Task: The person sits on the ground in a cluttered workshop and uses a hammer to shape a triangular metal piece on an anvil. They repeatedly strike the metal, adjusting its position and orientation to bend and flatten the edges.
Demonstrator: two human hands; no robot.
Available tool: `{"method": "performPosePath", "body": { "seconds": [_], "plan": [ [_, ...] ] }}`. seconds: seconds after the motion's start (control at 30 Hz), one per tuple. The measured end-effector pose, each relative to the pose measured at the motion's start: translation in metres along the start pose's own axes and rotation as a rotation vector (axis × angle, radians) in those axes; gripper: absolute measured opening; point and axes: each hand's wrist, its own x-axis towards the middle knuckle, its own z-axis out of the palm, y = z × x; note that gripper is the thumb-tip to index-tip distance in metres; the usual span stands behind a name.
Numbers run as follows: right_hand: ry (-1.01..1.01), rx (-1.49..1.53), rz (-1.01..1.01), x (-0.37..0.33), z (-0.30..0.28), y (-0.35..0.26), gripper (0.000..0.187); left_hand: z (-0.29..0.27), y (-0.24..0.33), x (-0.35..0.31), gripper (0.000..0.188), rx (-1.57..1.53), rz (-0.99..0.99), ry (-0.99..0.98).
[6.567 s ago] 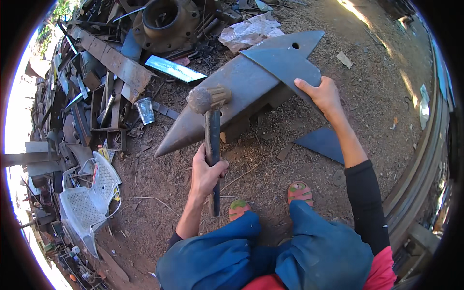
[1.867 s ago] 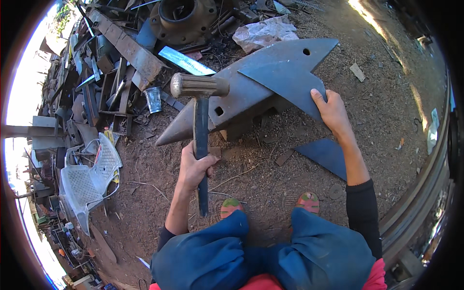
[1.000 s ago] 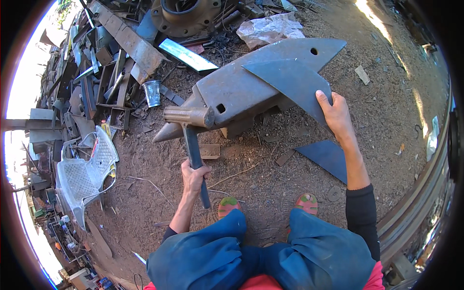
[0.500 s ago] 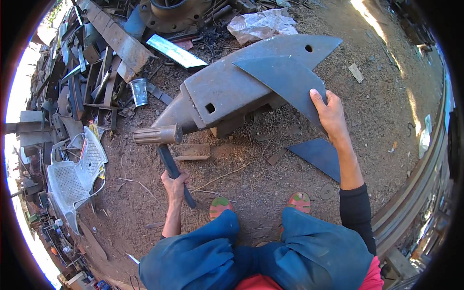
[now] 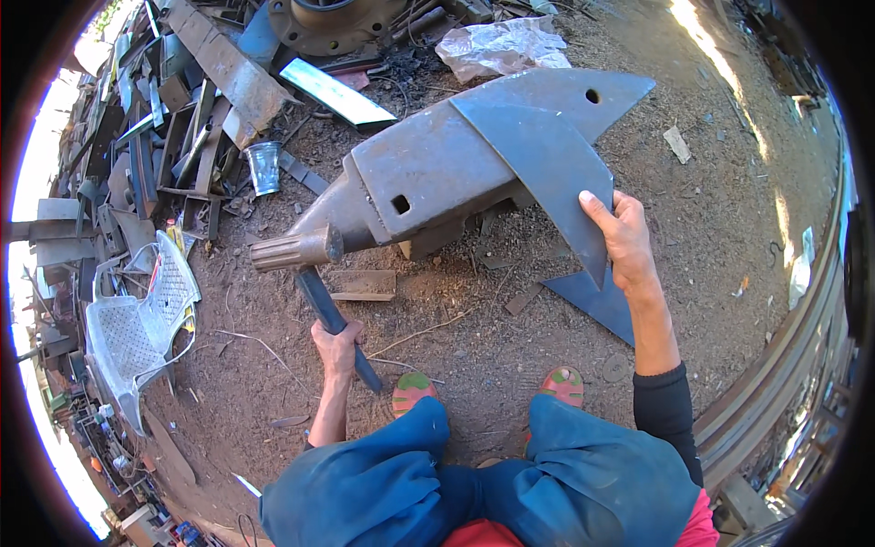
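My left hand point(image 5: 337, 347) is wrapped round the dark handle of a hammer point(image 5: 314, 292), whose heavy ribbed cylindrical head point(image 5: 296, 249) points up and away from me. At the right, my right hand point(image 5: 622, 232) grips the edge of a flat dark steel plate point(image 5: 547, 164) with pointed ends, thumb on top. Under and behind that plate lies a large anvil point(image 5: 428, 169) with a long tapering horn, a square hole and a round hole. A second dark triangular plate point(image 5: 597, 305) rests on the ground below my right hand.
Scrap metal point(image 5: 164, 137) is heaped at the left, with a clear plastic cup point(image 5: 263, 169) beside it. A broken white plastic chair point(image 5: 137, 333) lies nearer. Crumpled wrapping point(image 5: 501, 47) and a flanged hub point(image 5: 333, 23) are at the back. Long metal bars point(image 5: 775, 365) run along the right.
The steel plate in my right hand has turned, its near point now showing below my fingers. My left hand and the hammer handle have shifted slightly nearer to me.
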Motion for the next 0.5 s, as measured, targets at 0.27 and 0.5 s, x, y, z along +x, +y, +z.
{"method": "performPosePath", "body": {
  "seconds": [0.27, 0.5],
  "plan": [
    [-0.215, 0.454, 0.158, -0.002, 0.022, 0.022, 0.038, 0.000, -0.001, 0.001, 0.016, -0.026, 0.039, -0.010],
    [-0.142, 0.247, -0.082, -0.006, 0.044, 0.016, 0.027, 0.002, -0.002, 0.000, 0.014, -0.003, 0.076, -0.001]
  ]
}}
